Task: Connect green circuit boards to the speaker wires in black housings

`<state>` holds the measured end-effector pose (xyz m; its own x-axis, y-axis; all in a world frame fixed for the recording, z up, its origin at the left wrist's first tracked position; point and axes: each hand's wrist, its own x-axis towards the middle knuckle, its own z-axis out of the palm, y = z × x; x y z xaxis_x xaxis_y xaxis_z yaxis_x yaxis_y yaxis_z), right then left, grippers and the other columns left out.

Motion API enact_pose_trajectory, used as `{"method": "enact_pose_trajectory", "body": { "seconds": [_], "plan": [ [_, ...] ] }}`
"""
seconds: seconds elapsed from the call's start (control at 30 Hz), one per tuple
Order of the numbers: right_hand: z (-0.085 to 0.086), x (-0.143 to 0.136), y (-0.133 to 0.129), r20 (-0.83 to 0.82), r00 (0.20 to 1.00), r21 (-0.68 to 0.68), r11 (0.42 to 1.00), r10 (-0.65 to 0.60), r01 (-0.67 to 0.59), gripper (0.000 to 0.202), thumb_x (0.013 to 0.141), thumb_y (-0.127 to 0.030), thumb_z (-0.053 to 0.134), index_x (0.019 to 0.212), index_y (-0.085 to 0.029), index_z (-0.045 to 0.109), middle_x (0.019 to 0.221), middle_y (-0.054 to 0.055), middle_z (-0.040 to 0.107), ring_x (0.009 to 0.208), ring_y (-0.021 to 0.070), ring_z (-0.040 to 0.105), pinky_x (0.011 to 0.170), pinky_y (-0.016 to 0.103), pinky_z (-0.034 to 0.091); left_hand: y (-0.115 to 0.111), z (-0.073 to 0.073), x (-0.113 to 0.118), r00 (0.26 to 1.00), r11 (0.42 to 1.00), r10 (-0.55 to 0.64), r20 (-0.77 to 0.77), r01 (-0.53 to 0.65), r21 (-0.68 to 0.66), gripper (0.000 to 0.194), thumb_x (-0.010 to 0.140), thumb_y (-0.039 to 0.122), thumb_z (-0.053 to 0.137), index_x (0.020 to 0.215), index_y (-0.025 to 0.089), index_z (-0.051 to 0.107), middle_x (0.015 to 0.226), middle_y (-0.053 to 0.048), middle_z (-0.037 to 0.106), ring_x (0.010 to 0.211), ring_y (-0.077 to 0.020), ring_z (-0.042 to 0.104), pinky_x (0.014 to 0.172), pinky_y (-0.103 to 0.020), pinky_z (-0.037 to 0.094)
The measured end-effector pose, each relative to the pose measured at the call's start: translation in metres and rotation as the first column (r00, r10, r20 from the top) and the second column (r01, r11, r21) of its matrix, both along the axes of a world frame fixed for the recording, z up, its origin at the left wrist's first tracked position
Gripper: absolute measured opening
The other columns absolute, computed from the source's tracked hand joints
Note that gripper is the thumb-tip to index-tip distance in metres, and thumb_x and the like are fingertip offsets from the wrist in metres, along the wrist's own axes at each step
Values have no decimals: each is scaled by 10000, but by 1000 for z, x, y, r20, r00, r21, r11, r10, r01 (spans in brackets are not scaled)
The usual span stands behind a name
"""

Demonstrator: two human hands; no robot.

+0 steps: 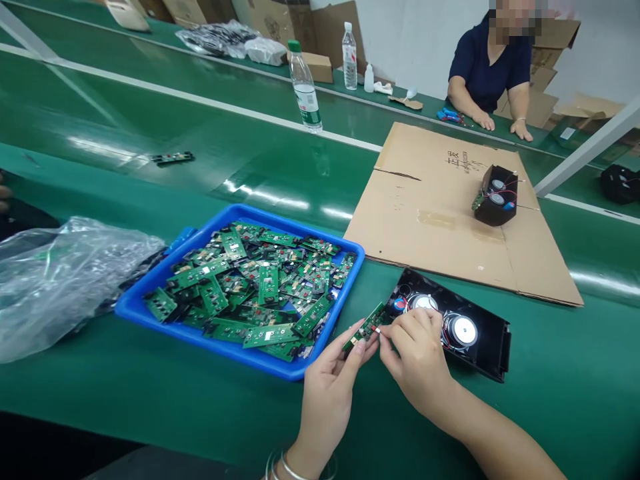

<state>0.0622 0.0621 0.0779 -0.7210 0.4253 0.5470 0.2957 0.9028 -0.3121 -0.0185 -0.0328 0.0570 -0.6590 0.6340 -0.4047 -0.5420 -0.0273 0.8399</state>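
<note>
My left hand [333, 377] grips a small green circuit board [367, 325], tilted up between thumb and fingers. Pinched in my right hand [417, 353] is a small white wire connector [378, 330], held right at the board's edge; whether it is seated I cannot tell. Behind my right hand lies a black speaker housing [483, 350] with two round speakers, red wires and a blue part. To the left of my hands a blue tray [220, 353] is heaped with many similar green boards.
A cardboard sheet [400, 220] carries another black speaker unit [496, 197]. Clear plastic bags [75, 287] lie at the left. A single board [173, 159] and a water bottle [305, 93] stand farther back. A co-worker [493, 73] rests both hands on the far bench.
</note>
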Motion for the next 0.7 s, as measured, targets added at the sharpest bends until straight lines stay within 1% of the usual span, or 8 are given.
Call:
{"method": "enact_pose_trajectory", "body": {
  "seconds": [0.1,0.23,0.3,0.4,0.47,0.63,0.7],
  "plan": [
    [0,0,1,30,1000,30,1000,1,-2,230,887,-150,449,692,-151,572,648,8,536,674,143,458,706,321,298,-3,2,3,998,999,-16,-60,14,-37,444,694,393,698,1064,148,664,958,-78,725,941,-271,659,873,-365,536],
    [1,0,2,44,999,74,997,-6,3,253,893,-133,434,684,-142,575,633,6,538,661,141,454,703,326,293,-3,9,5,972,989,-74,-224,43,-141,349,707,371,683,1008,195,699,990,-62,720,962,-268,651,826,-309,548],
    [1,0,2,44,999,79,997,-5,2,259,894,-128,432,678,-138,575,634,7,539,658,140,452,703,327,295,-2,11,6,960,987,-85,-266,44,-156,320,715,361,675,997,212,705,994,-58,719,971,-274,646,816,-300,546],
    [2,0,1,35,999,58,998,-1,-1,262,894,-128,429,675,-138,572,640,11,540,654,139,449,691,322,301,0,12,7,964,990,-79,-255,46,-133,311,711,362,679,983,215,709,1008,-60,713,994,-277,634,844,-302,531],
    [3,1,1,26,1000,50,999,-2,0,254,894,-125,426,690,-141,577,647,14,543,656,140,450,680,318,305,1,10,6,970,993,-71,-233,47,-108,318,700,371,691,974,210,711,1019,-64,708,1012,-275,625,870,-304,518],
    [2,2,1,-10,1000,58,998,-12,13,197,890,-118,448,764,-147,598,655,8,550,662,138,463,685,317,305,0,-2,4,995,999,-53,-87,53,1,367,683,425,702,971,199,695,1010,-70,703,968,-264,642,883,-350,519],
    [1,2,0,-29,999,45,998,-35,36,201,891,-116,444,764,-151,596,652,4,549,653,134,459,692,320,302,-2,-6,4,996,999,-50,-67,51,1,376,673,440,707,956,193,695,1021,-70,698,966,-262,641,888,-344,517]
  ]
}}
